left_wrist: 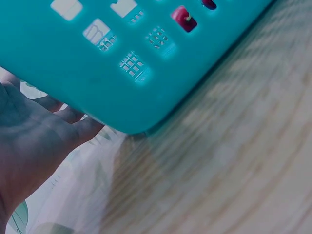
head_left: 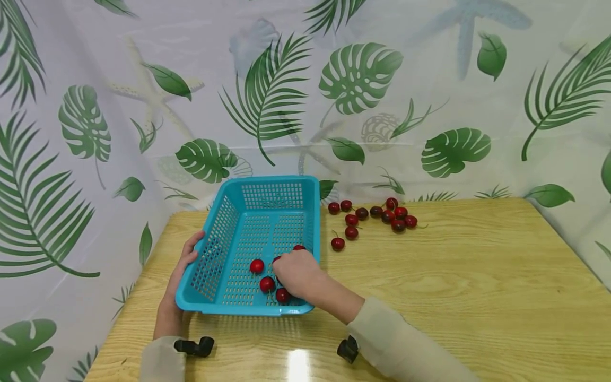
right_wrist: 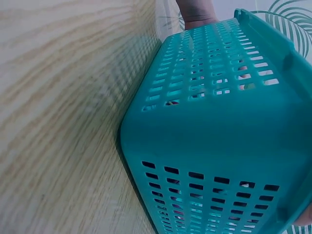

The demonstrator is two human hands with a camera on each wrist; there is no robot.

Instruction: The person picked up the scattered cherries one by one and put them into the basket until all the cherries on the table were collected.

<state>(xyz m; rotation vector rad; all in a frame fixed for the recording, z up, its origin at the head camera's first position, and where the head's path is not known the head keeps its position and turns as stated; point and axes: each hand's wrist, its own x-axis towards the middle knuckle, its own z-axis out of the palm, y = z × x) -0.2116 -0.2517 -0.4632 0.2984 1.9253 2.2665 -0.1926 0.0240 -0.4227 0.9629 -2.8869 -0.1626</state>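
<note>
A blue perforated plastic basket (head_left: pixel 267 220) stands on the wooden table, with several red cherries (head_left: pixel 256 266) on its floor toward the near right. My left hand (head_left: pixel 179 270) lies along the outside of the basket's left wall, its fingers extended against it. The left wrist view shows that hand (left_wrist: pixel 29 136) behind the blue wall. Inside the basket, my right hand (head_left: pixel 298 273) reaches down over the right rim with bent fingers. Cherries peek out beside it, but its fingertips are hidden, so what they hold cannot be seen.
More cherries (head_left: pixel 351 219), some with stems, lie scattered on the table (head_left: pixel 458 286) right of the basket, near the back edge. Behind the table hangs a white cloth (head_left: pixel 401 159) printed with green leaves. A black wrist camera mount (head_left: pixel 195 347) is on the left sleeve.
</note>
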